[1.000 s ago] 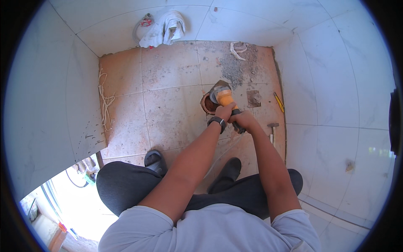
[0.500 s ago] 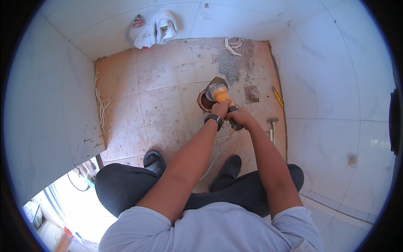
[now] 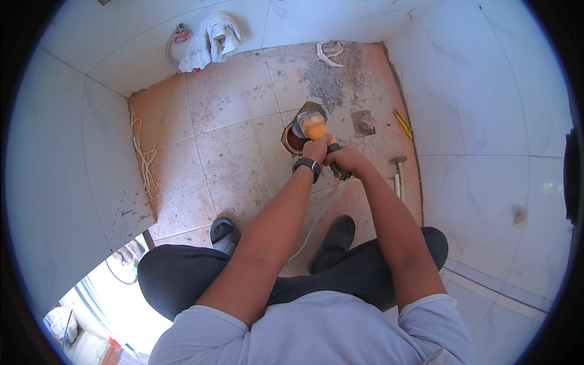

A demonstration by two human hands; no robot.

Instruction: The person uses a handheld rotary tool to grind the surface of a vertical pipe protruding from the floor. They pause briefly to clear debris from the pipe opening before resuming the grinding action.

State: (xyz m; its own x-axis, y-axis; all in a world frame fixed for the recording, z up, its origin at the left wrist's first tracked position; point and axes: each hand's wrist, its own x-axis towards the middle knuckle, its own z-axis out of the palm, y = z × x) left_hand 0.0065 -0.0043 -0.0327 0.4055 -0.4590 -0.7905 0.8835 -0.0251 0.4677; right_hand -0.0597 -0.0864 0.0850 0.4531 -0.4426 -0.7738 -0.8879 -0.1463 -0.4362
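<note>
Both my hands are closed round a yellow and black angle grinder (image 3: pixel 314 128). My left hand (image 3: pixel 317 148) grips the front of its body, close behind the yellow head. Farther back, my right hand (image 3: pixel 347 159) wraps the black rear handle, where a pale cord (image 3: pixel 323 210) trails toward my feet. The grinder's disc and guard (image 3: pixel 300 124) sit at the rim of a round, rough-edged hole (image 3: pixel 294 141) in the tiled floor. Whether the disc touches the rim I cannot tell. A dark broken patch (image 3: pixel 314 109) lies at the hole's far side.
Grey rubble (image 3: pixel 328 85) and a white curved strip (image 3: pixel 329 55) lie at the back. To the right are a square cutout (image 3: pixel 363 123), a yellow utility knife (image 3: pixel 403 124) and a hammer (image 3: pixel 398 176). White cord (image 3: pixel 145 159) runs along the left wall; a white cloth (image 3: pixel 212 41) hangs at the back wall.
The whole view has shifted slightly, with the floor's far part sitting higher now. My hands keep their grip on the grinder, and its disc stays over the hole's rim.
</note>
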